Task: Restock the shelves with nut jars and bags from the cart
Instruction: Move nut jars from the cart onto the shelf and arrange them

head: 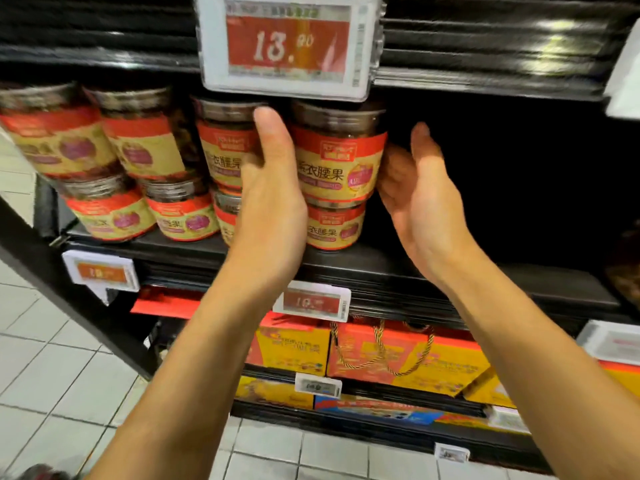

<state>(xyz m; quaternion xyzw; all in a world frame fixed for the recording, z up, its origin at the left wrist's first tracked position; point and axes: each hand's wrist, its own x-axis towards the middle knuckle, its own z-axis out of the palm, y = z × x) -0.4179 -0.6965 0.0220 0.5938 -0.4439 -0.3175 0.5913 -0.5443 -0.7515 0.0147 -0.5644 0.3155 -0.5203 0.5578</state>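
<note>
Upright top cashew jar [341, 157] sits btwn both hands: right hand [415, 195] spread, touching its right side; left hand [272, 195] fingers hidden, grip unclear.

Access to the black shelf board [450, 275]: blocked on the left, open on the right.
Four two-high stacks of clear plastic jars with red-and-tan labels [145, 150] fill the left part, reaching close under the upper black shelf edge [485, 64]. The left hand [270, 192] occupies the gap between third and fourth stack. A white-framed red price tag [287, 46] overhangs those two stacks' tops. Beyond the right hand [415, 192], which touches the last stack's top jar [341, 161], a dark bay [502, 174] stands open.
</note>
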